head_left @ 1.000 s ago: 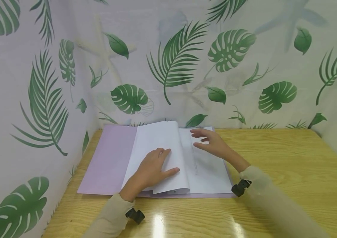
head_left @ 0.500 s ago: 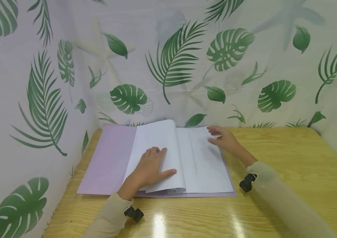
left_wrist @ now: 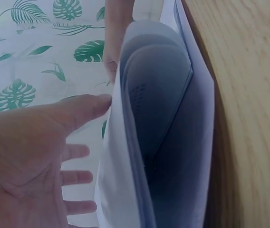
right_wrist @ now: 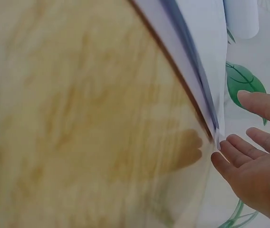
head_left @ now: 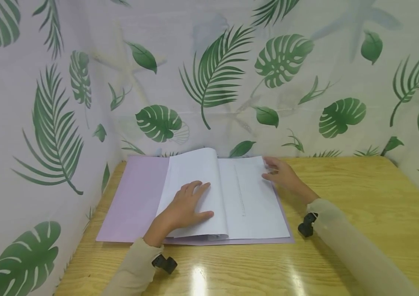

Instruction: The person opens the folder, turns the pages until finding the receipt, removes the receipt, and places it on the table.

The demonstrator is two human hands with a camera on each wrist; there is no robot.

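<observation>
A pale purple folder [head_left: 139, 197] lies spread out, with white sheets inside. Some sheets [head_left: 191, 168] are turned over to the left and bulge upward in a loose curl. My left hand [head_left: 181, 209] rests on them, fingers spread and thumb apart. The left wrist view shows the layered curl [left_wrist: 156, 80] from its end, thumb right at its outer side. On the right side a flat white sheet [head_left: 259, 201] bears a thin column of tiny marks. My right hand [head_left: 283, 176] is at that sheet's far right corner. In the right wrist view its fingertips [right_wrist: 216, 156] meet the corner, thumb held away.
The folder lies on a wood-grain table [head_left: 361, 205], close to a leaf-patterned cloth backdrop [head_left: 298, 123]. Another side of the backdrop [head_left: 2, 172] stands along the table's left edge. Small black wrist cameras hang at both sleeves.
My right hand has moved right, from above the sheet to its far right corner. My left hand has shifted slightly left, and the turned sheets' curl has moved left, baring more of the right sheet.
</observation>
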